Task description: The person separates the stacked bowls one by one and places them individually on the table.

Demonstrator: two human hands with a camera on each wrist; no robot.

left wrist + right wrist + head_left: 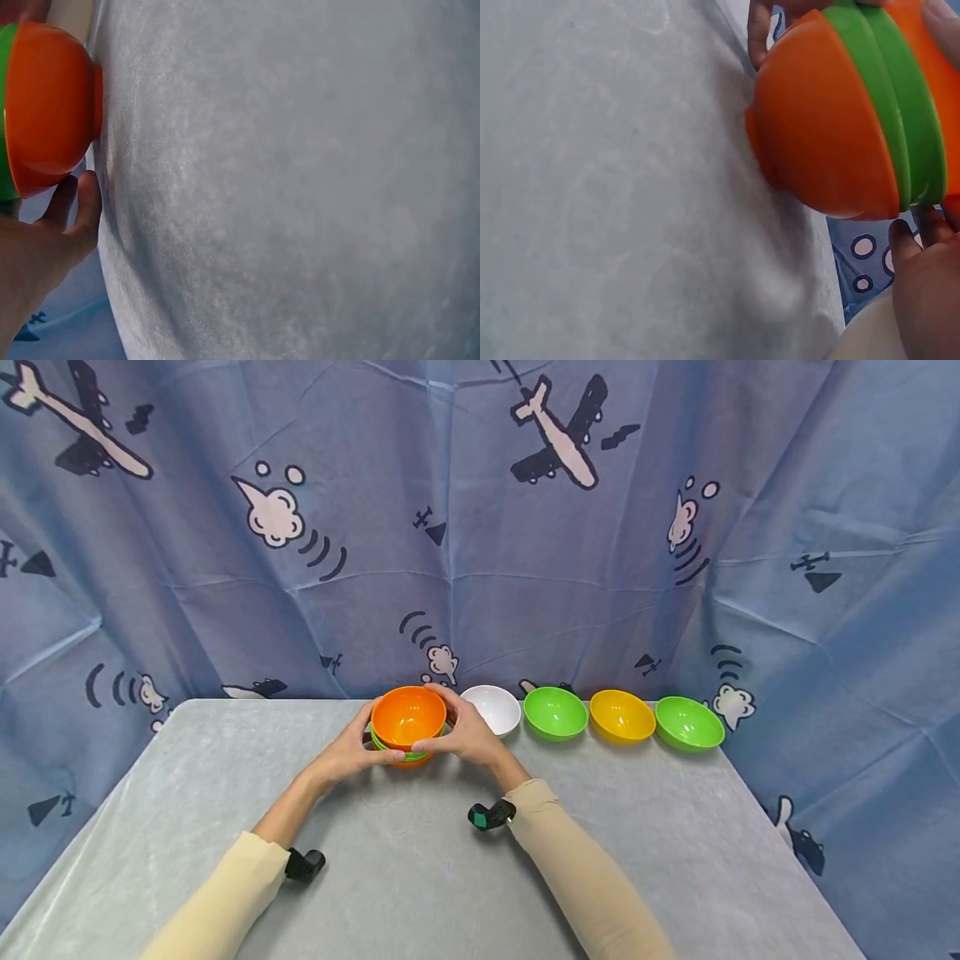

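Note:
An orange bowl (408,717) sits at the top of a stack, above two green bowls (907,112) and another orange bowl (817,127) at the bottom. My right hand (468,732) grips the top orange bowl from the right, thumb at its front and fingers near the far rim. From the left, my left hand (351,750) holds the stack around the green bowls, its thumb across the front. The left wrist view shows the bottom bowl's foot close to the table; whether it touches is hard to tell.
Right of the stack, along the back edge of the cloth-covered table (420,877), stand a white bowl (495,708), a green bowl (555,713), a yellow bowl (622,717) and another green bowl (689,723). Behind hangs a blue curtain (375,527) with printed planes.

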